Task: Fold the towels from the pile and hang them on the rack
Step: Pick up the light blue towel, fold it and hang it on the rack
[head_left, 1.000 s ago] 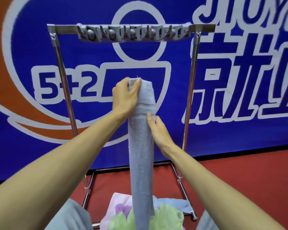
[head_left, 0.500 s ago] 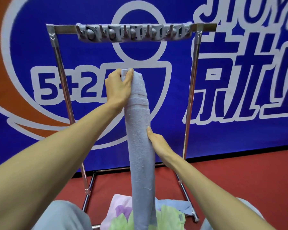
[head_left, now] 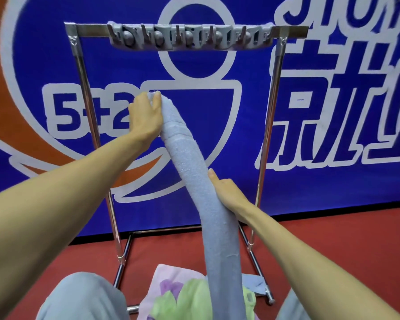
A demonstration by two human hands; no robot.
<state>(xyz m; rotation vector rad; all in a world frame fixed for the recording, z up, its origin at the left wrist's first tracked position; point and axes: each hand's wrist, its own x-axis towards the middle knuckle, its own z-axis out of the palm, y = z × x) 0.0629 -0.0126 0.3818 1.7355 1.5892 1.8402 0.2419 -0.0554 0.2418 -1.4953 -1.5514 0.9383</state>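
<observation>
A long pale blue towel [head_left: 203, 204], folded into a narrow strip, hangs slanted in front of the metal rack [head_left: 269, 121]. My left hand [head_left: 146, 115] grips its top end, thumb over the fold, at the upper left. My right hand [head_left: 226, 192] lies against the strip's right side about halfway down, its thumb straight along the cloth; the other fingers are hidden behind the towel. The towel's lower end drops to the pile [head_left: 178, 296] on the floor. A grey slotted strip [head_left: 189, 38] covers the rack's top bar.
The pile holds a pink flowered towel [head_left: 166, 278], a green one [head_left: 183, 301] and a blue one [head_left: 254, 282] between the rack's feet. My grey-trousered knees [head_left: 83, 296] frame it. A blue banner [head_left: 333, 135] stands behind the rack, over red floor [head_left: 333, 245].
My left hand has carried the towel's top end to the left, so the strip now slants. My right hand has slid further down the towel's side.
</observation>
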